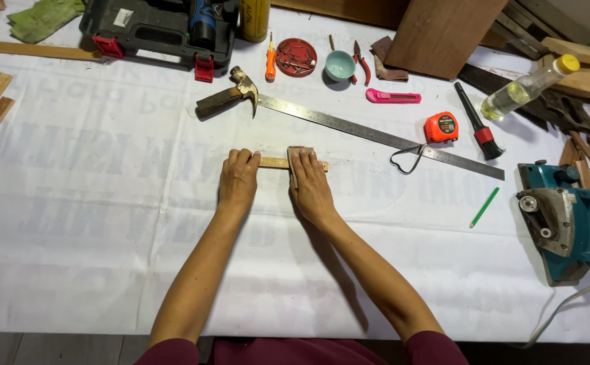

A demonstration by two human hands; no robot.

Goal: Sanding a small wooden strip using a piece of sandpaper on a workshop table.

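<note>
A short wooden strip point(274, 163) lies flat on the white table cover point(106, 223) in the middle. My left hand point(238, 180) presses down on its left end, fingers together. My right hand point(310, 182) lies flat over a brown piece of sandpaper point(295, 150) that rests on the strip's right part. Only the strip's middle and its right tip point(325, 166) show between and beyond the hands.
Behind the hands lie a claw hammer point(231, 96) and a long steel ruler point(376, 135). An orange tape measure point(441, 127), black brush point(479, 124), green pencil point(484, 207) and teal power tool point(569, 223) are to the right. A drill case point(156, 30) sits far left.
</note>
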